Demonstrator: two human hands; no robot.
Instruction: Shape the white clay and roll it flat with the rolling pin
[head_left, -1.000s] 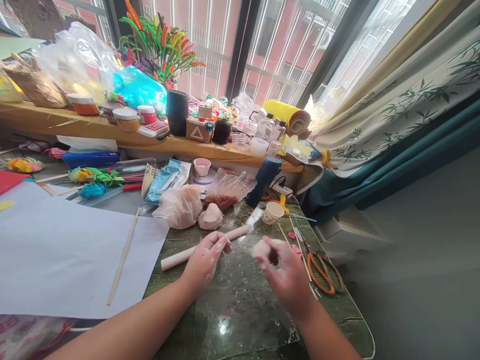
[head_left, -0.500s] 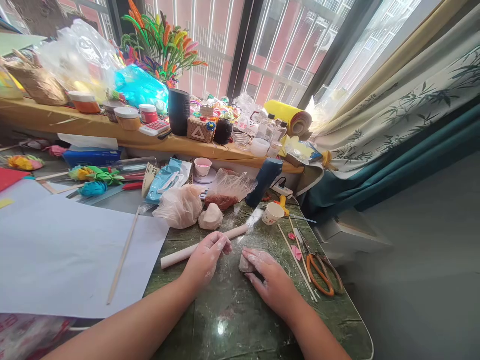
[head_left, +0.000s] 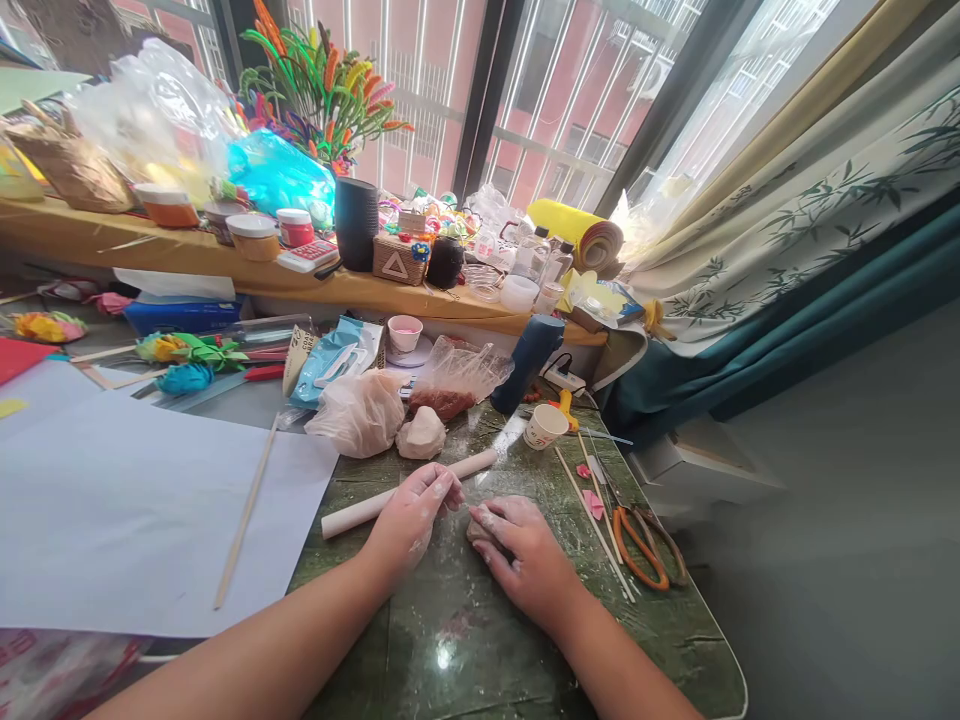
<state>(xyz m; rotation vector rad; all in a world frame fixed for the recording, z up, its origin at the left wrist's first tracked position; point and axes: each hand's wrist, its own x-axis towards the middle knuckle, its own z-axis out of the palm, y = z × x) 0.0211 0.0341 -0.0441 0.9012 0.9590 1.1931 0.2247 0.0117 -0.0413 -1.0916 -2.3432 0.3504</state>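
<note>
My right hand (head_left: 525, 555), dusted with white, is closed around a small greyish lump of clay (head_left: 475, 532) at the tabletop. Fingers and thumb cover most of the lump. My left hand (head_left: 414, 512) is just left of it, its fingers drawn together in a pinch. Whatever those fingertips may hold is too small to make out. A pale rolling pin (head_left: 360, 514) lies slantwise behind my left hand, which hides its middle. Beyond the pin sits a bigger pale lump of clay (head_left: 421, 434), beside a crumpled plastic bag (head_left: 358, 412).
To the right lie orange-handled scissors (head_left: 639, 550), thin wooden sticks (head_left: 592, 522) and a paper cup (head_left: 546, 427). White paper (head_left: 150, 500) with a flat stick (head_left: 247, 520) covers the left. A dark blue cylinder (head_left: 528, 364) stands behind. Jars and bottles crowd the windowsill (head_left: 315, 292).
My right hand has shifted slightly left with the clay lump, closer to my left hand, and its fingers wrap further over the lump. My left hand has hardly moved.
</note>
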